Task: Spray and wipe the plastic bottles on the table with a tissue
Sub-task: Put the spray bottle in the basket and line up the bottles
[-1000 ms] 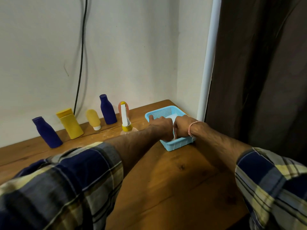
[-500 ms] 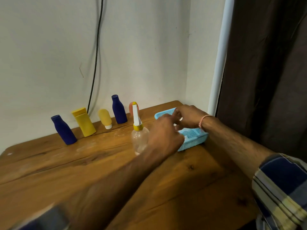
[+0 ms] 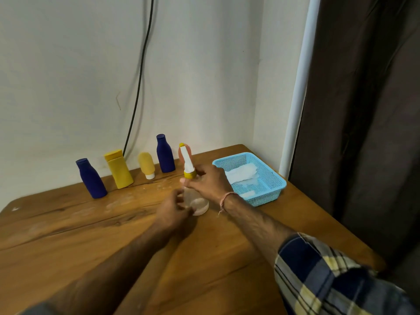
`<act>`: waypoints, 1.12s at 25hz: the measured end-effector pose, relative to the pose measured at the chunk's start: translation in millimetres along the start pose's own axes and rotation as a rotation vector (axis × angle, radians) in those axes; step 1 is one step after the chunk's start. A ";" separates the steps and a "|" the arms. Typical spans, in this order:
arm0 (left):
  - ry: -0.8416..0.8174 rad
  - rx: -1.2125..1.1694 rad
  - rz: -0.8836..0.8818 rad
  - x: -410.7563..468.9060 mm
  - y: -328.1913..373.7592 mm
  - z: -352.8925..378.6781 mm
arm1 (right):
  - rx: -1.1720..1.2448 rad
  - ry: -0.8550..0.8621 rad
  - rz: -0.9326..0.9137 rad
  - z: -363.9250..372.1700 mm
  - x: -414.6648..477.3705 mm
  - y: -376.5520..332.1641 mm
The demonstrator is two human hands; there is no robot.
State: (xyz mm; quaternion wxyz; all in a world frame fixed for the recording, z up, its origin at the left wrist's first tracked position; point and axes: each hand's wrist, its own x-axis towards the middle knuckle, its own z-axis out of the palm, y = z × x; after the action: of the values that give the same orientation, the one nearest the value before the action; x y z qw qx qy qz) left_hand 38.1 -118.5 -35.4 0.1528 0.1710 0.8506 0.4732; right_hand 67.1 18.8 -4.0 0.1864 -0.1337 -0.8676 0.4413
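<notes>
A clear spray bottle (image 3: 200,203) with a yellow collar and a white nozzle stands mid-table. My right hand (image 3: 210,184) is wrapped around its neck just below the collar. My left hand (image 3: 175,211), blurred, is at the bottle's lower left side with its fingers loosely curled; whether it touches the bottle is unclear. Along the wall stand a dark blue bottle (image 3: 92,178), a yellow bottle (image 3: 118,170), a small yellow tube (image 3: 146,164) and a second dark blue bottle (image 3: 165,154). A pinkish bottle (image 3: 181,153) is half hidden behind the nozzle. White tissues (image 3: 243,175) lie in the blue basket (image 3: 267,198).
The wooden table (image 3: 113,235) fills the corner, with the wall behind and to the right. A black cable (image 3: 138,87) hangs down the wall behind the bottles. A dark curtain (image 3: 363,133) hangs past the table's right edge. Pale smears mark the wood near the bottles.
Both hands left the basket. My right hand moved left and closed on the spray bottle's neck; my left hand pulled back to the bottle's lower side. The view shifted right.
</notes>
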 end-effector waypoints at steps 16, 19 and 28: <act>-0.234 0.339 0.226 74.6 124.3 91.9 | -0.261 0.043 0.049 -169.6 46.7 62.6; -0.291 0.423 0.185 83.5 114.6 104.2 | -0.256 -0.006 0.062 -159.3 41.5 79.1; 0.015 -0.133 0.046 68.6 57.1 103.8 | -0.028 0.107 0.316 -178.1 2.5 118.2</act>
State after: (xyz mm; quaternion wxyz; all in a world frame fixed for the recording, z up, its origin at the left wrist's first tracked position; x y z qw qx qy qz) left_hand 28.9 17.7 -45.6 0.1467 0.1763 0.8143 0.5333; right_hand 151.5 215.2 -3.5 0.1588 -0.2943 -0.8307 0.4451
